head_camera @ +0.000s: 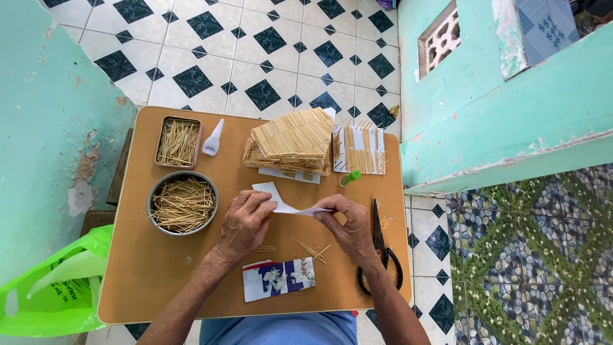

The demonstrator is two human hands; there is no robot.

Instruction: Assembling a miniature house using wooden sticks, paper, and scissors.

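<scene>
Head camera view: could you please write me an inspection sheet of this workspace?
Surface: small tan table, bare at the near left.
Job's things: white paper strip held between both hands; loose sticks beneath.
Clutter: round bowl and rectangular tin of sticks, glue bottle, stacked stick panels, part-covered panel, green cap, scissors, printed card.
Grippers: left hand and right hand, fingers pinching the strip.
Cables: nothing seen.
Surroundings: tiled floor, turquoise walls, green plastic bag.
</scene>
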